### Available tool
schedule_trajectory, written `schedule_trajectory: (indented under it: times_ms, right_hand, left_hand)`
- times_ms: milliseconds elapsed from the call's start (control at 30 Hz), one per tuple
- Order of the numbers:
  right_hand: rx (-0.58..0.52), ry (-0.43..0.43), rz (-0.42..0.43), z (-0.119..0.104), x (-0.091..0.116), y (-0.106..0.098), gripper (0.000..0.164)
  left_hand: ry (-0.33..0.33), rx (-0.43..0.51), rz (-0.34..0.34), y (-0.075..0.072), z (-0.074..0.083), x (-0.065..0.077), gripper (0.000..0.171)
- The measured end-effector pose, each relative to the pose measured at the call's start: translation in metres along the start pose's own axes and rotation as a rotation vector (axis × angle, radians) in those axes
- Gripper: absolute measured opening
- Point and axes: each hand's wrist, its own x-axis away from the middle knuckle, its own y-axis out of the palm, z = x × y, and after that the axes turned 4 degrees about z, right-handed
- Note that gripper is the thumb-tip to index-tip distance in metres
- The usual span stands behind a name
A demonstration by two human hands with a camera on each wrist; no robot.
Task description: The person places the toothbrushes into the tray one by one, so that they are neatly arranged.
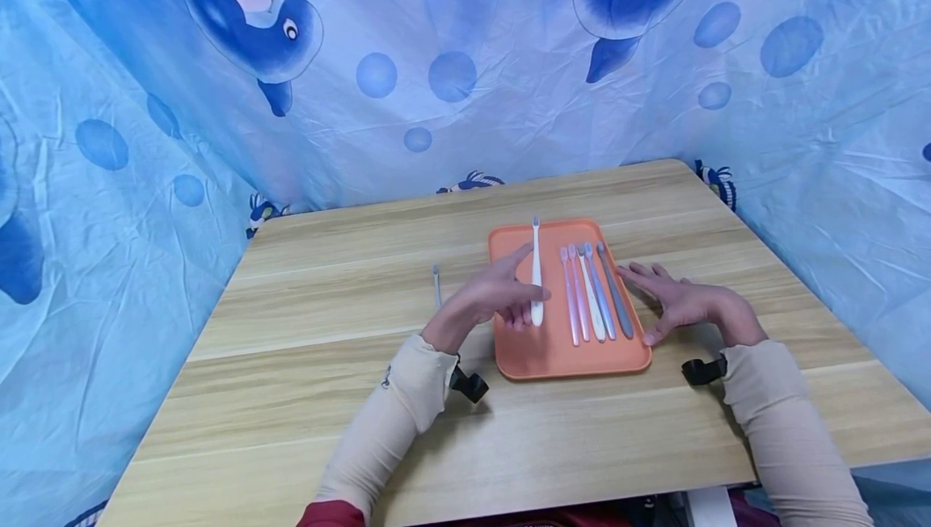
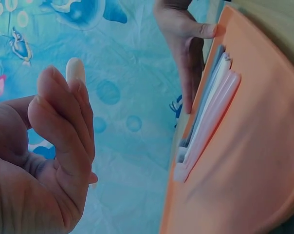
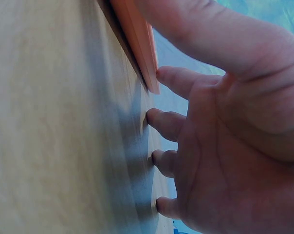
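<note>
My left hand [image 1: 502,291] pinches a white toothbrush [image 1: 537,264] between thumb and fingers, bristle end pointing to the far side, above the left part of an orange tray [image 1: 538,361]. In the left wrist view, the rounded end of its handle shows past the fingertips. Several toothbrushes lie side by side in the right half of the tray: pink ones [image 1: 570,301], a white one [image 1: 592,301], a bluish one [image 1: 600,301] and a grey one [image 1: 617,297]. My right hand [image 1: 680,305] is spread at the tray's right edge, with thumb and index fingertip at the rim.
Another toothbrush [image 1: 436,284] lies on the wooden table [image 1: 313,333] left of the tray, partly behind the left forearm. A blue cloth [image 1: 407,18] with dolphin prints hangs around the table's back and sides.
</note>
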Motion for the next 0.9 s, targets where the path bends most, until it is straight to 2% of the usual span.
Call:
schedule_trajectory:
  times_ms: [367,667,900]
  right_hand:
    - [0.009,-0.021,0.007,-0.001,0.001,-0.002,0.126]
    - [0.011,-0.005,0.005,-0.002,0.000,-0.001,0.126]
    - [0.011,-0.005,0.007,-0.002,0.000,-0.001,0.126]
  left_hand:
    - [-0.032,0.025,0.006,0.013,-0.005,-0.015,0.097]
    - [-0.051,0.029,0.027,0.022,-0.010,-0.028,0.097]
    - [-0.055,0.007,0.023,0.025,-0.016,-0.036,0.095]
